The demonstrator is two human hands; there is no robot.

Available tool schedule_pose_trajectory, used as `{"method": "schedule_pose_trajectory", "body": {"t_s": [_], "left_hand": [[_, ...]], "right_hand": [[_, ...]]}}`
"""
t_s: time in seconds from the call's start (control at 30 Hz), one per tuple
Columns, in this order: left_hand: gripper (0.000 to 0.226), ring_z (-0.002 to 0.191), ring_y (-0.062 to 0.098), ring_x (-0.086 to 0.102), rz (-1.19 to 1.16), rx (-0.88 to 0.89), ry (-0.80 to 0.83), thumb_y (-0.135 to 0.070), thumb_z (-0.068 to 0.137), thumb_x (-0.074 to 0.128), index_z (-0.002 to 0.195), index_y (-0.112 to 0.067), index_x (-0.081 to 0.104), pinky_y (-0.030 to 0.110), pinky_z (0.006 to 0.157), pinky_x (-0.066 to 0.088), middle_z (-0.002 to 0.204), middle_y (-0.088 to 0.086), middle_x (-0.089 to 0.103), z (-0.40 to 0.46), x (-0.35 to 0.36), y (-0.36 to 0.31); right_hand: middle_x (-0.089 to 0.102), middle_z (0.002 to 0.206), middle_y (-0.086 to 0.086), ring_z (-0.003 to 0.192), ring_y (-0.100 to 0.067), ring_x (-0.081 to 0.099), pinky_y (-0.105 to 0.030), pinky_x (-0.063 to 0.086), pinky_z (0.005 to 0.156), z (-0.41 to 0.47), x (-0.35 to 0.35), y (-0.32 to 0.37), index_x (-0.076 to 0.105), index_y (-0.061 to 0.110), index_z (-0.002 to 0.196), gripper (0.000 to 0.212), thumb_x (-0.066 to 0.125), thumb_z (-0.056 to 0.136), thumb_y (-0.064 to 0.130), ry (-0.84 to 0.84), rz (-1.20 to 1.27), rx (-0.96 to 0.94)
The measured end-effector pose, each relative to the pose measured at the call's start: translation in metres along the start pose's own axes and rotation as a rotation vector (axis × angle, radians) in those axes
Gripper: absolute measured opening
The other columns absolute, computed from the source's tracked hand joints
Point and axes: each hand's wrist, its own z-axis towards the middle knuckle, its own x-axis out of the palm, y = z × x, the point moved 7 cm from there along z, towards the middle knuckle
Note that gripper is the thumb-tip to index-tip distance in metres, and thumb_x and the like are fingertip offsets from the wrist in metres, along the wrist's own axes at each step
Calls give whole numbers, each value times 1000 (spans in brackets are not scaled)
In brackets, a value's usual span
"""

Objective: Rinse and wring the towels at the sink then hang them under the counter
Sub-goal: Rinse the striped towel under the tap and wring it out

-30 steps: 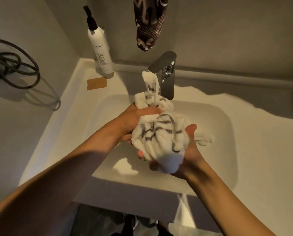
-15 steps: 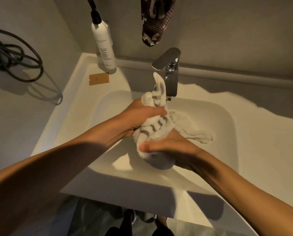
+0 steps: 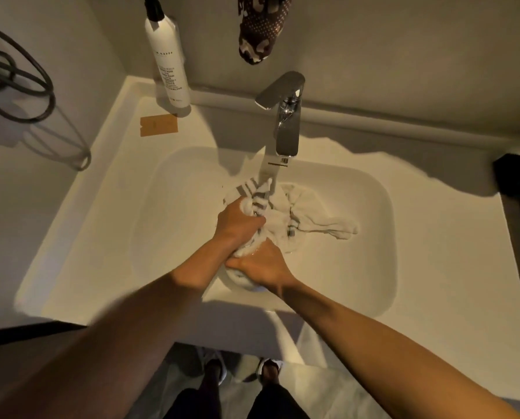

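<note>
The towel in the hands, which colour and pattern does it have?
The towel is white with grey stripes, seen in the head view.

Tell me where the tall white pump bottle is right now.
In the head view, the white pump bottle stands upright at the back left corner of the counter, left of the faucet, just behind a small tan card.

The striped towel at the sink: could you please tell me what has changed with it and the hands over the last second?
The right hand, open under the striped towel a second ago, has closed over its near end. The bundle has been lowered from in front of the faucet into the basin, beneath the stream. The left hand keeps its grip on the far end. The bottle has not moved.
</note>
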Motion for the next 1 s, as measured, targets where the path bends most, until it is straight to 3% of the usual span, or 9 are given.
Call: {"method": "schedule_pose_trajectory", "body": {"t_s": [0.1,0.23,0.33,0.5,0.57,0.67,0.73,0.87,1.0], "left_hand": [[23,91,14,65,-11,10,11,-25,82,69,105,-24,70,18,68,41,94,-11,71,-6,4,12],[21,93,11,68,-84,-2,1,-28,82,70,103,-31,72,18,72,44,93,-17,74,-13,6,28],[24,93,11,68,-123,-39,8,-34,76,67,99,-33,73,21,77,48,95,-17,73,-14,5,35],[21,97,28,73,-478,-120,-19,-25,72,80,92,-22,74,41,91,58,95,4,77,-19,-10,23],[38,100,32,73,-705,-83,138,-34,69,88,101,-18,76,51,94,56,104,14,77,-25,-12,-1],[34,103,33,73,-810,40,204,-33,73,86,104,-21,76,43,87,59,109,16,76,-33,-25,-48],[33,91,34,75,-785,42,70,-17,70,80,101,-8,75,44,81,61,97,17,78,-35,-45,-71],[8,56,19,64,-863,180,56,-5,78,66,76,-12,64,31,61,56,62,4,65,-44,-73,-124],[20,48,14,51,-866,291,191,-4,79,60,63,-16,58,23,53,46,55,0,53,-59,-71,-166]], "right_hand": [[71,112,4,102,-11,66,-25,54,91,-3,12,-8,68,20,117,52,82,68,31,-13,-59,-16],[74,100,3,92,-9,66,-8,44,73,-9,23,-10,75,20,102,33,81,69,23,24,-98,-48],[73,97,6,91,-8,66,-21,50,81,-10,25,-8,74,21,101,41,78,62,30,66,-95,-61],[72,113,5,103,-10,65,-25,52,91,-7,-4,20,67,19,119,74,79,49,42,172,-147,-125],[72,116,4,105,-11,66,-23,51,95,-11,-29,44,66,20,121,65,86,60,27,263,-153,-162],[72,116,7,105,-6,67,-21,52,96,-25,-55,80,62,20,125,59,87,71,16,349,-166,-211],[72,121,2,112,-14,68,-31,53,100,-37,-72,95,57,17,132,63,85,76,19,435,90,-221],[59,140,-18,130,-38,55,-54,39,111,-46,-90,99,57,10,140,78,58,85,65,542,1085,-1],[44,151,-26,140,-45,41,-64,22,117,-54,-61,120,47,2,146,85,24,97,68,856,1244,-89]]}}
